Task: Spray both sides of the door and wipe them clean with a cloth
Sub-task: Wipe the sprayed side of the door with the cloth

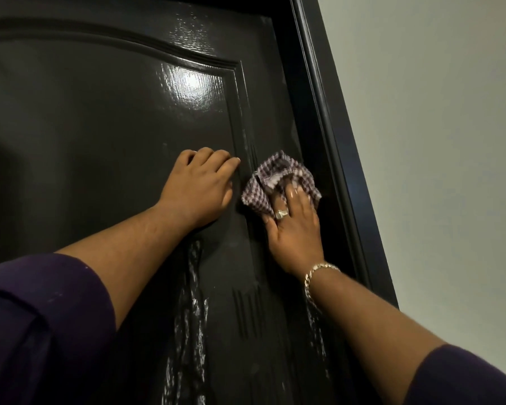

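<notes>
Against the upper part of a dark glossy door, both hands are at work. Its raised arched panel fills the left and middle of the view, with a bright patch of reflected light near the panel's top right corner. Pale streaks of wet spray run down the door below the hands, and fine droplets speckle the surface above the arch. On the right, the dark door frame runs along the door's long axis, upward and tilted to the left in this view, and a plain pale wall lies beyond it.

A checked cloth, bunched with no clear long axis, sits on the flat strip between the panel moulding and the frame. On it the right hand, wearing a ring and a chain bracelet, presses with its fingers spread flat, a loose grip rather than a pinch. Just beside it, the left hand rests on the panel with its fingers bent at the moulding edge, holding nothing. Dark purple sleeves cover both upper arms.
</notes>
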